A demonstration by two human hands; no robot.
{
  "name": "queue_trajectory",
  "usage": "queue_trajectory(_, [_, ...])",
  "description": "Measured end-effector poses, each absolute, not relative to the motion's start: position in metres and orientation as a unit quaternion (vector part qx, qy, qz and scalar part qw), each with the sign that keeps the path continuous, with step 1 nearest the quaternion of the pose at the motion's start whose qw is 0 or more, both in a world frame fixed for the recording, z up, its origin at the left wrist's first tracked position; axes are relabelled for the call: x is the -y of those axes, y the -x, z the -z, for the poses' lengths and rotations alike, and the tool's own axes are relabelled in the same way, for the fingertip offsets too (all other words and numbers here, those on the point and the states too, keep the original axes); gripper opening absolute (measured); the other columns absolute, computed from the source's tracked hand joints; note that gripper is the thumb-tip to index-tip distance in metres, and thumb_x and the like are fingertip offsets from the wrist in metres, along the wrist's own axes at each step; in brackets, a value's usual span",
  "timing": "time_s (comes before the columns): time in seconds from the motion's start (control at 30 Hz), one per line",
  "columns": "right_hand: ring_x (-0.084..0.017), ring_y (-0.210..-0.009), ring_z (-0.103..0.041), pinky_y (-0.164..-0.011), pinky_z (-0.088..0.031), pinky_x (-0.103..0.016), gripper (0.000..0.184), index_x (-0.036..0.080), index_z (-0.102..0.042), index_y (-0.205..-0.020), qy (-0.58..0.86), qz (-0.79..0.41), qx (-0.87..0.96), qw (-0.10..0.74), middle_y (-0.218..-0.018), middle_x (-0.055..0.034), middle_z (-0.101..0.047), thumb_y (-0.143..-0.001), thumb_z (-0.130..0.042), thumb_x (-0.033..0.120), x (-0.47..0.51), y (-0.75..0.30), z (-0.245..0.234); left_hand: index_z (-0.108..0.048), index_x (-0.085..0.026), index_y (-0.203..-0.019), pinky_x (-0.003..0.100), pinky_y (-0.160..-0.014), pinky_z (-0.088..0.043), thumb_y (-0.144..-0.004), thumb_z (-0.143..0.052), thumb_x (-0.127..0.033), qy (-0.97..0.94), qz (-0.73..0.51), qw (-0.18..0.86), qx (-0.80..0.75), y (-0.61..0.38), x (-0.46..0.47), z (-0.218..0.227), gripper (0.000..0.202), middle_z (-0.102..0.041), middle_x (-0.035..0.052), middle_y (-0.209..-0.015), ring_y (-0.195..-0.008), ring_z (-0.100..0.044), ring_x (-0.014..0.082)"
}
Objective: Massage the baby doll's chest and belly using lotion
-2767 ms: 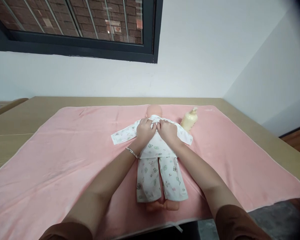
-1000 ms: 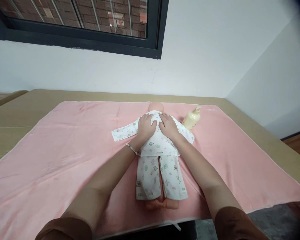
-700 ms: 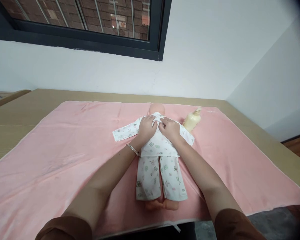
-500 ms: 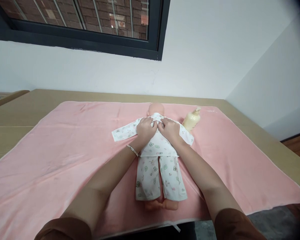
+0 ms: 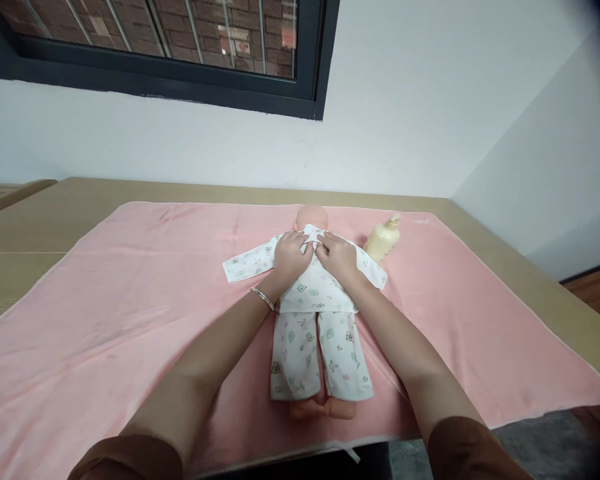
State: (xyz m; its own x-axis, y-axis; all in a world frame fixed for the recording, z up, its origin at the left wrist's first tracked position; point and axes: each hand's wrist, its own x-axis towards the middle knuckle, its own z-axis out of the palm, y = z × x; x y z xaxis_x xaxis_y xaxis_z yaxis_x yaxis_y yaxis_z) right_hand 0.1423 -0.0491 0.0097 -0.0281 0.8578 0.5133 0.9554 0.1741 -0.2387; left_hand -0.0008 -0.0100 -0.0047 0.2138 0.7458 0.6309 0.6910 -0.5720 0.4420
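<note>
Left hand, right hand curled on shirt, grip unclear; uneven pressing could skew doll left or right.

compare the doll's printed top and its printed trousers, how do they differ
The left hand and right hand are both on the printed top; neither is on the printed trousers.
The top's sleeves spread out sideways, while the trouser legs run side by side toward the person.
The doll's feet show past the trouser hems; nothing shows past the top's cuffs.
Both garments are white with small scattered prints.
</note>
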Motion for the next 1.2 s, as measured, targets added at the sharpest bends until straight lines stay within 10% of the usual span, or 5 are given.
queue_trajectory(0.13, [-0.022, -0.112, -0.064, -0.089, -0.048, -0.032, 0.034, 0.026, -0.073, -0.101, 0.669, 0.100, 0.681, 0.280, -0.118, -0.0045, -0.071, -0.094, -0.040, 0.032, 0.056, -0.137, -0.010, -0.073, -0.021, -0.091, 0.042, -0.096, -0.046, -0.089, -0.050, -0.028, -0.765, -0.425, 0.010, -0.484, 0.000, 0.016, 0.002, 0.025, -0.073, 0.0073, -0.101, -0.101, -0.061, 0.0260])
queue_trajectory(0.47, [-0.030, -0.141, -0.038, -0.116, -0.027, -0.048, 0.053, 0.012, -0.043, -0.145, 0.619, 0.057, 0.748, 0.233, -0.150, -0.0147, -0.044, -0.095, -0.039, 0.028, 0.038, -0.149, -0.010, -0.061, -0.014, -0.125, 0.044, -0.110, -0.036, -0.087, -0.051, -0.028, -0.799, -0.375, 0.022, -0.470, 0.000, 0.004, 0.005, 0.041, -0.062, 0.0122, -0.130, -0.125, -0.052, 0.0290])
queue_trajectory(0.87, [-0.022, -0.118, -0.062, -0.096, -0.048, -0.034, 0.035, 0.022, -0.071, -0.109, 0.674, 0.091, 0.661, 0.318, -0.123, -0.0075, -0.069, -0.092, -0.044, 0.035, 0.054, -0.138, -0.006, -0.072, -0.018, -0.100, 0.041, -0.092, -0.046, -0.088, -0.051, -0.029, -0.775, -0.394, -0.012, -0.493, -0.001, 0.018, 0.000, 0.026, -0.068, 0.0105, -0.096, -0.101, -0.060, 0.0275])
queue_trajectory(1.2, [-0.031, -0.142, -0.036, -0.115, -0.028, -0.052, 0.052, 0.013, -0.045, -0.144, 0.601, 0.030, 0.754, 0.264, -0.150, -0.0133, -0.044, -0.093, -0.038, 0.024, 0.035, -0.153, -0.004, -0.059, -0.019, -0.127, 0.043, -0.112, -0.034, -0.089, -0.050, -0.028, -0.803, -0.370, 0.055, -0.464, 0.000, -0.003, 0.009, 0.040, -0.061, 0.0088, -0.133, -0.126, -0.052, 0.0259])
